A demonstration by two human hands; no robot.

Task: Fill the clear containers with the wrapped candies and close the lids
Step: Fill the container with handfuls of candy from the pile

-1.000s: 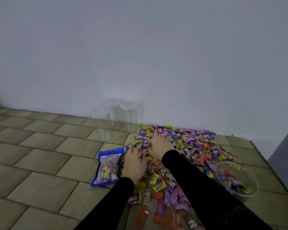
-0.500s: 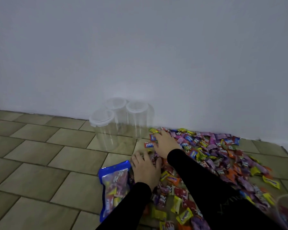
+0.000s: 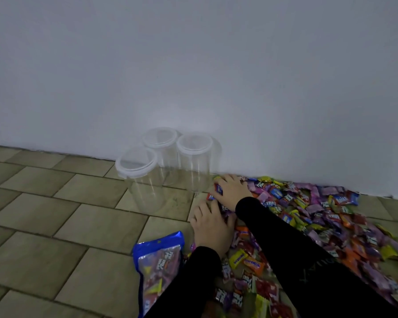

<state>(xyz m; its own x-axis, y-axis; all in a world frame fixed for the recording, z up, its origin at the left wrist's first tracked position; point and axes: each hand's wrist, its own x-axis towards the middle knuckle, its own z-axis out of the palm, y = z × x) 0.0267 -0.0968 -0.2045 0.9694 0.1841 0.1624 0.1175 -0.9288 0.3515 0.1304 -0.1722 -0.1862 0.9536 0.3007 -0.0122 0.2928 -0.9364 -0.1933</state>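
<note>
Both hands lie on the wrapped candy pile [image 3: 308, 216] spread at 3–5 o'clock on the tile floor [image 3: 44, 216]. Left hand [image 3: 213, 227]: flat, fingers straight, a little apart. Right hand [image 3: 231, 191]: fingers curled over candies. 3 clear containers [image 3: 147, 180], lids on, upright at 11 o'clock. Blue candy bag [image 3: 157, 267] at 6.

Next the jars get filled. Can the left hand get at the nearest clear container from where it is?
Probably yes: the left hand lies on the candies, and only bare floor separates it from the nearest clear container.
</note>
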